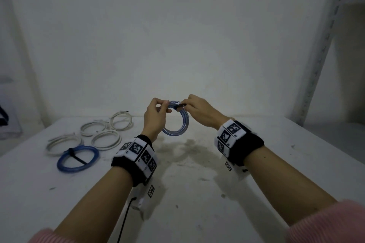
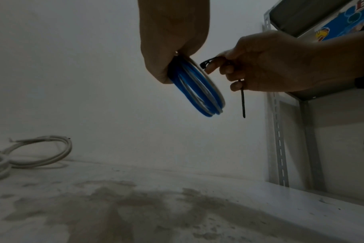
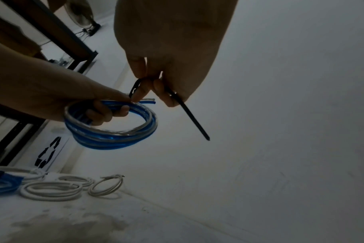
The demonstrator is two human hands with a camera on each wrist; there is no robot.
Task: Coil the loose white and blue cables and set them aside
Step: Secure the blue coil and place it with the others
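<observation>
Progress: five coils set aside on surface [image 1: 197, 193], far L: four white coils [image 1: 106, 140] and one tied blue coil [image 1: 78, 159]. No loose cable seen anywhere, so coil in hand is prob. the last.

Blue coil [image 1: 178, 124] fully wound, held up in air above surface, between both hands. L hand [image 1: 156, 113] curled round its top edge, fingers through the loop; cable ends stick out by the fingertips. R hand [image 1: 199, 111] just beside, pinching black tie [image 3: 187, 113], bent at head end, tail hanging free; not yet round coil.

Left: wrap tie, cinch, put w/ others.
</observation>
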